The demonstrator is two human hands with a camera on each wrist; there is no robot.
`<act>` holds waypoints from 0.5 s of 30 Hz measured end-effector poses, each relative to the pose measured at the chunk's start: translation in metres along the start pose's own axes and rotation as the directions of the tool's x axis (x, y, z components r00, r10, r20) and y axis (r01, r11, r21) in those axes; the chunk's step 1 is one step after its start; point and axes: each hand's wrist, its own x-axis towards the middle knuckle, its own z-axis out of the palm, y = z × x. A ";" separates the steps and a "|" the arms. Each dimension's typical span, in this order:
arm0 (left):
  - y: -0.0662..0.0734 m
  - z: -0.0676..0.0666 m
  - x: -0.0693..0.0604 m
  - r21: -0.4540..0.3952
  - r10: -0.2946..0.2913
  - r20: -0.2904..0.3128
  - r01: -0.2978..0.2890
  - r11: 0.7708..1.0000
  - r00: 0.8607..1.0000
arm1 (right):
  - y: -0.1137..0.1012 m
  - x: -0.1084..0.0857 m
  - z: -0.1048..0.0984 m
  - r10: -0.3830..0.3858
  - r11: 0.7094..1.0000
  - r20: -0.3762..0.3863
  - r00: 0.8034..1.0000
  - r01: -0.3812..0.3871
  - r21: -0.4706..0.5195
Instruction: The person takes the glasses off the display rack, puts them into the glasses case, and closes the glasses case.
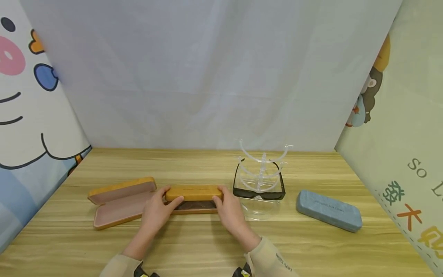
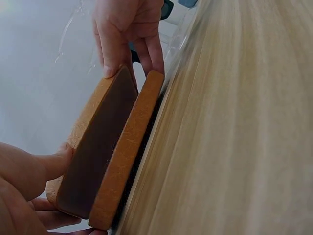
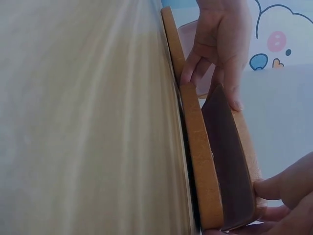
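An orange glasses case (image 1: 194, 192) lies on the table with its lid partly raised, the opening facing me. My left hand (image 1: 157, 211) grips the left end of the case, thumb on the lid's front edge. At the opposite end, my right hand (image 1: 231, 212) holds it the same way. Something dark shows in the gap, but in the head view I cannot tell what it is. In the left wrist view, the lid (image 2: 90, 117) leans over the base (image 2: 128, 152), a narrow gap between them. The right wrist view shows the thumb on the lid (image 3: 248, 147) too.
Left of the hands, another orange case (image 1: 119, 209) lies open with a pink lining. A clear display stand (image 1: 261, 175) rises to the right, carrying black-framed glasses (image 1: 258, 194) low on it. Farther right lies a closed blue glasses case (image 1: 328, 210). A pale curtain (image 1: 207, 77) hangs behind the table.
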 end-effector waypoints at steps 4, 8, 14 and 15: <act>-0.001 0.000 -0.001 -0.001 0.006 -0.002 -0.006 1.000 1.000 | 0.000 -0.001 -0.002 0.015 1.000 0.030 0.999 -0.015 0.011; -0.002 0.001 -0.001 0.001 0.013 -0.002 -0.013 1.000 1.000 | 0.001 -0.002 -0.002 0.020 1.000 0.034 0.999 -0.020 0.006; -0.002 0.002 -0.001 -0.036 -0.001 0.016 0.001 0.999 1.000 | 0.001 -0.002 -0.002 0.012 1.000 0.030 0.999 -0.012 -0.005; -0.001 0.002 -0.001 -0.044 -0.008 0.023 0.009 0.999 1.000 | 0.001 -0.002 -0.002 0.013 1.000 0.035 0.999 -0.013 -0.006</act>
